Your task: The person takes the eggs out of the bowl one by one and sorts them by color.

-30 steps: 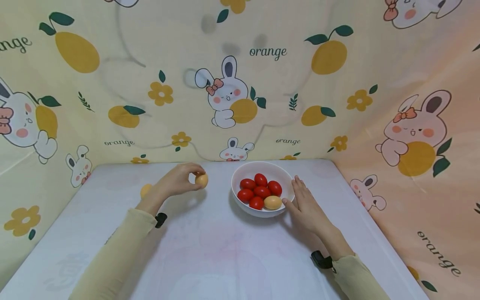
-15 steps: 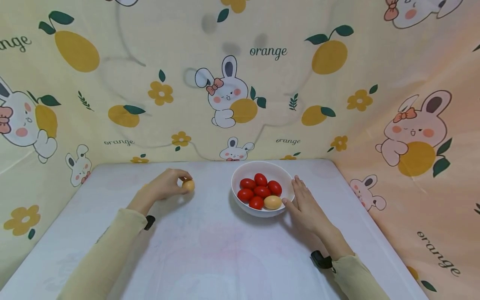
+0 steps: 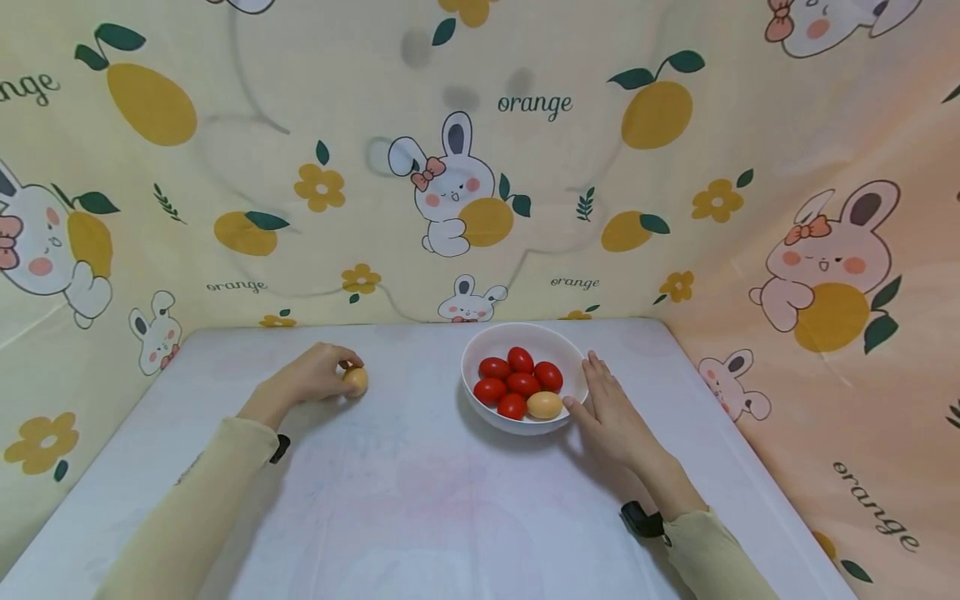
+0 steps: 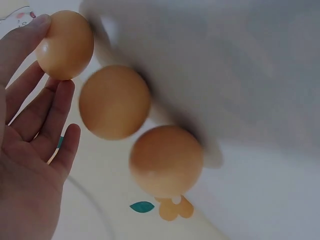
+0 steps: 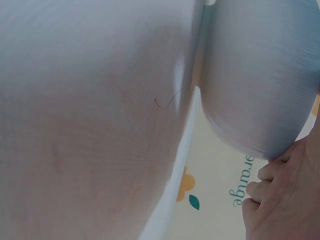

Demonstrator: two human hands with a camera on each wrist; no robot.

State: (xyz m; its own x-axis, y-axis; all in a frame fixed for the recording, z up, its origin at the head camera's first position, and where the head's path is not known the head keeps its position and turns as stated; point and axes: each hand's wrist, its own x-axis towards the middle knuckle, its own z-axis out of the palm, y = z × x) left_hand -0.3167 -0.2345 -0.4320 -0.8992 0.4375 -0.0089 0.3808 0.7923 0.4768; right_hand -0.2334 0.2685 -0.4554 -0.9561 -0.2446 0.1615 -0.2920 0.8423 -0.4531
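Note:
My left hand [image 3: 300,380] pinches a light brown egg [image 3: 356,382] between thumb and fingertips, at or just above the table on the left. In the left wrist view that egg [image 4: 66,45] sits at the thumb tip, with a second brown egg [image 4: 115,102] and a third brown egg [image 4: 166,161] in a row beside it. From the head, my hand and forearm hide those two. My right hand [image 3: 618,417] rests with straight fingers against the right side of a white bowl [image 3: 525,427]. Inside lie several red egg-shaped pieces [image 3: 523,384] and one light brown egg [image 3: 544,406].
The white table [image 3: 427,508] ends at the back against a cream cloth [image 3: 570,167] printed with rabbits and oranges. The cloth also rises along both sides. Black wrist straps [image 3: 642,520] circle both wrists.
My left hand has moved left and slightly down with the pinched egg, away from the bowl. The brown egg visible behind that forearm earlier is now hidden. My right hand and the bowl stay put.

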